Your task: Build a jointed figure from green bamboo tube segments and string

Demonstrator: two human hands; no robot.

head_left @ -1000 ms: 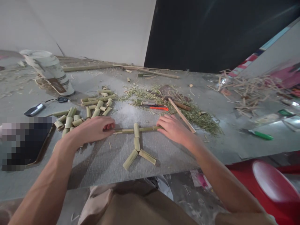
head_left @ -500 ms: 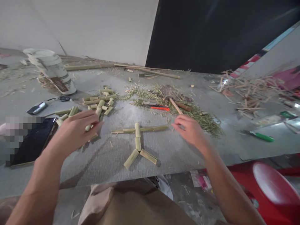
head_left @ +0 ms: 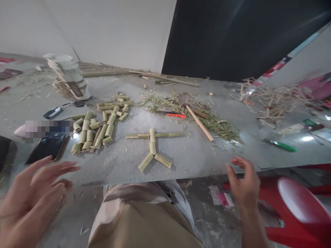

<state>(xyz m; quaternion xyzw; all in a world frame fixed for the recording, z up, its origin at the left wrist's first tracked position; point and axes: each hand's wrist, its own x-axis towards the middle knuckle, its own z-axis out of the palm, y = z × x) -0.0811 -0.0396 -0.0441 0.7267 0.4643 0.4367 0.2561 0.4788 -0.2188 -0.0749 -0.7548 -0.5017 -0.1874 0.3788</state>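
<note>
A stick figure of short green bamboo pieces [head_left: 152, 147] lies on the grey board [head_left: 124, 162]: a long crossbar, an upright and two splayed legs. My left hand [head_left: 33, 193] hovers at the lower left, off the board's near edge, its fingers spread and holding nothing. My right hand [head_left: 244, 184] is lifted at the board's near right edge, fingers loosely curled apart and empty. Neither hand touches the bamboo. A heap of cut bamboo pieces [head_left: 99, 124] lies left of the figure.
A dark phone [head_left: 48, 147] lies by the heap. A white bucket [head_left: 68, 75] stands at the back left. An orange-handled knife [head_left: 173, 114], a wooden stick [head_left: 199, 123] and green shavings lie behind the figure. A green-handled tool [head_left: 281, 146] and a red stool [head_left: 300, 203] are on the right.
Both hands have pulled back from the crossbar's ends toward me and now hang off the board's near edge. The view has shifted slightly rightward. The bamboo figure stays put.
</note>
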